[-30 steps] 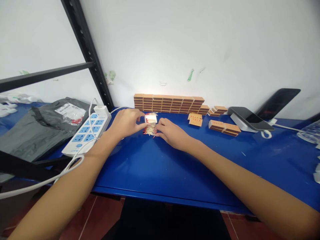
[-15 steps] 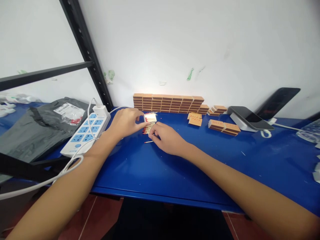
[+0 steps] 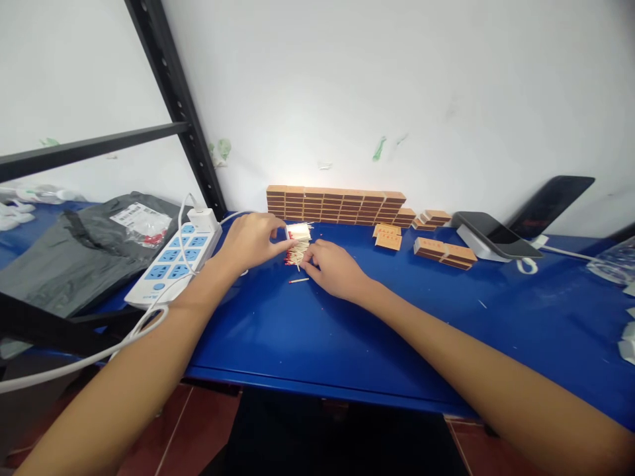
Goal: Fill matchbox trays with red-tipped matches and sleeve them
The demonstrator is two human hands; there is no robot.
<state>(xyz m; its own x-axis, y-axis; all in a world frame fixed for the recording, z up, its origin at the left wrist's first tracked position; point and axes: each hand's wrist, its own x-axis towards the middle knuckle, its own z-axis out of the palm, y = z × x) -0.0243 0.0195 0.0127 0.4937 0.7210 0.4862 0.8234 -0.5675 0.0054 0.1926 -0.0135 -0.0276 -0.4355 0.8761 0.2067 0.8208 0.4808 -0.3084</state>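
Stacked matchboxes [image 3: 337, 205] line the back edge of the tabletop [image 3: 317, 344]; nearer its front edge, the left hand [image 3: 251, 239] holds a small tray [image 3: 287, 233] and the right hand [image 3: 336, 268] touches loose matches [image 3: 294, 255], perhaps pinching one.

1. The gap between the left hand [image 3: 255, 241] and right hand [image 3: 336, 268] is filled by the white tray [image 3: 287, 233] and heaped matches [image 3: 296, 253]
2. Passage at the back is barred by stacked matchboxes [image 3: 333, 205] — and, farther right, by a black-and-white stand [image 3: 496, 235]
3. The left is hemmed in by the power strip [image 3: 167, 264] and white cable [image 3: 54, 375]
4. Open room is offered by the blue tabletop [image 3: 297, 340] between the forearms [image 3: 149, 357] — past one loose match [image 3: 298, 281]
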